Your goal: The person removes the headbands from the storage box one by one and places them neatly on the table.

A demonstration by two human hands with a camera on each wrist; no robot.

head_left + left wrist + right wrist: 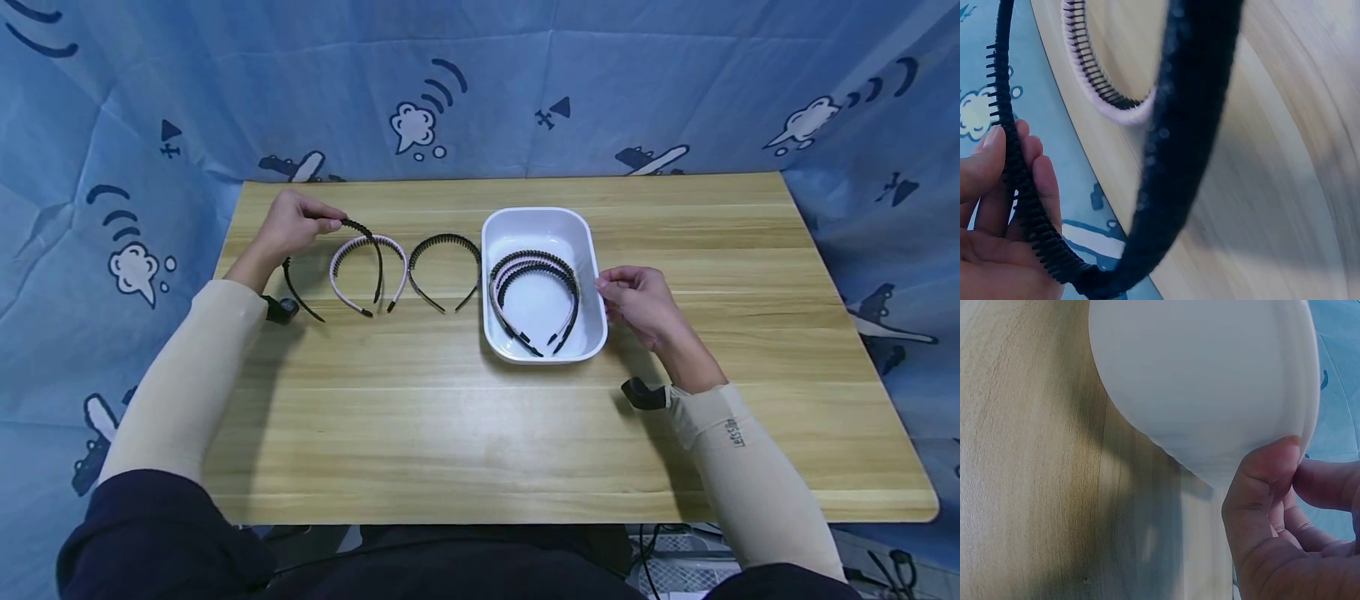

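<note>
Between the left fingers [1046,181] hangs a black headband [1182,131].

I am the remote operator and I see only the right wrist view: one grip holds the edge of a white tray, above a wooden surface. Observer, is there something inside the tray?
Observer: Yes, black and pale pink headbands lie together inside the white tray.
Operator: Thank you. And what happens on the other side?
Observer: The left grip pinches a toothed black headband.
Operator: Are there more of them outside the tray?
Observer: Yes, on the table, between that grip and the tray, lie a pale pink headband and, nearer the tray, a second black headband.
</note>
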